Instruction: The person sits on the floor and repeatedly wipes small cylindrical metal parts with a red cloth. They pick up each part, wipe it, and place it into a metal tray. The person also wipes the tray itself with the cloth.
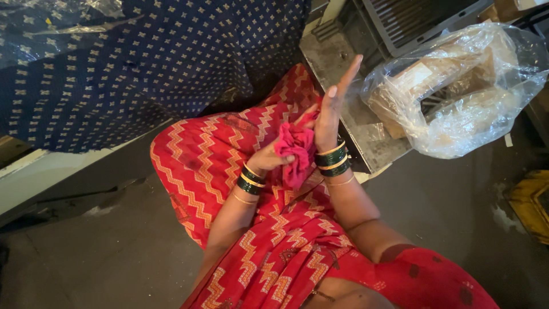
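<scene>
**Wiping the raised palm, partway through**

At frame centre, your left hand (269, 157) is gripping a bunched pink cloth (296, 150), pressing it against your right hand (334, 109), which is standing flat and fully open, holding nothing. Beyond, upper right, a clear plastic bag (457, 86) is lying on the floor.

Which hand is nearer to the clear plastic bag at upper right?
The right hand. It is raised with fingers straight, just left of the plastic bag but apart from it. The left hand is lower and farther left, gripping a pink cloth.
</scene>
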